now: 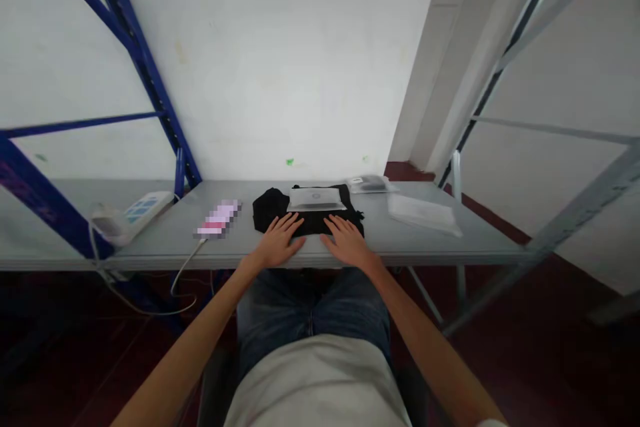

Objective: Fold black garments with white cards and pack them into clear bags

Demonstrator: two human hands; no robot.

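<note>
On the table [377, 237] a cloth [314, 222] is placed, and on it a packet [316, 198]. At the cloth's front the left hand [278, 241] and right hand [351, 241] are rested. To the left are put a phone [219, 219], then a power strip [145, 213]; to the right, a sleeve [424, 212], with a bag [370, 183] behind.

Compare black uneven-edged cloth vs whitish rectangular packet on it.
The black, uneven-edged cloth looks rumpled; the whitish, rectangular, plastic-looking packet looks flatter. The cloth spreads wider than the packet. The cloth lies on the grey flat tabletop; the packet rests on the cloth. Both lie near the tabletop's middle.
</note>
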